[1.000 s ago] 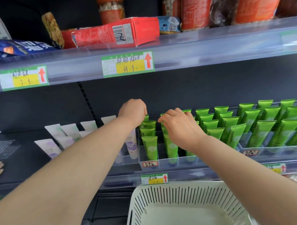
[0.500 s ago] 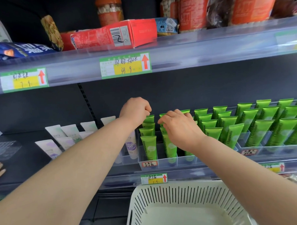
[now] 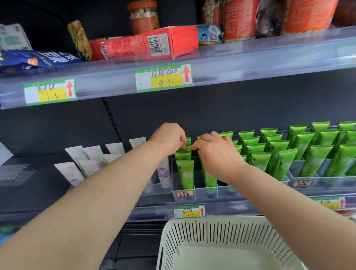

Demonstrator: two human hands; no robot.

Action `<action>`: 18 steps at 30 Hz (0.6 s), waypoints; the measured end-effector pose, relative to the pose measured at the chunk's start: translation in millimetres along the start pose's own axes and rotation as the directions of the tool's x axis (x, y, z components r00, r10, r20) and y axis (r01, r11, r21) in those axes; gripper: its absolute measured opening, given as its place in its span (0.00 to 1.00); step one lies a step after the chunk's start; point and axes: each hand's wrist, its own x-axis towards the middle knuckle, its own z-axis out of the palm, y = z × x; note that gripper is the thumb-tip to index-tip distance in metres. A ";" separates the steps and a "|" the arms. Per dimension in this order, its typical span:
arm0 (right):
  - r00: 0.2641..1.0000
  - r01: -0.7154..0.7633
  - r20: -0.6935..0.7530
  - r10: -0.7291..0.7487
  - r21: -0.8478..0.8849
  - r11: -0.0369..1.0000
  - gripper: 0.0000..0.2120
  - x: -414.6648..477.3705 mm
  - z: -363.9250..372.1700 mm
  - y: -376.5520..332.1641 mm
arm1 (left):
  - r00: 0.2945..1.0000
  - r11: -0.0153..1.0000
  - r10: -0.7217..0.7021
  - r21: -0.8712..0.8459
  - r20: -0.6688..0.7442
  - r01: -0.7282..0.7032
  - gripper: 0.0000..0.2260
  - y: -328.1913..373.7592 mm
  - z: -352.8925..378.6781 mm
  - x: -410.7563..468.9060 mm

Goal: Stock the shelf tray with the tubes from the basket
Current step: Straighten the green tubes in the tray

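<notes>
- Basket: white, slotted walls, nearest the viewer, below the shelf edge.
- Price label: green and yellow with a red arrow, on the shelf's front rail just above the basket.
- Shelf tray: clear plastic, divided into lanes, with a handwritten tag on its front wall.
- Green tubes: standing cap-down in rows inside the tray lanes, crimped ends up; more rows fill the lanes to the right.
- Right hand: over the second lane, fingers curled with tips at the tube tops; whether they pinch one cannot be told.
- Left hand: over the rear of the leftmost lane, thumb and fingers curled, pinching the crimped top of a green tube there. The two hands are nearly touching.
- White tubes: leaning in rows left of the tray.
- Upper shelf: clear front rail carrying two price tags.
- Red box: lying flat on the upper shelf.
- Blue bag: left of the box.
- Jars: orange-lidded, behind the box.
</notes>
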 end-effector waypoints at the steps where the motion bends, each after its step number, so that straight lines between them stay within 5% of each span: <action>1: 1.000 0.001 0.000 -0.001 0.001 1.000 0.18 -0.2 -0.2 -0.3 | 1.000 1.000 -0.006 -0.013 -0.007 0.006 0.02 -0.3 -0.4 -0.7; 18: 0.992 -0.005 -0.123 -0.001 -0.043 0.999 0.18 -48.3 6.7 -5.8 | 0.947 0.982 -0.044 -0.188 -0.317 -0.017 0.08 14.5 8.0 -56.9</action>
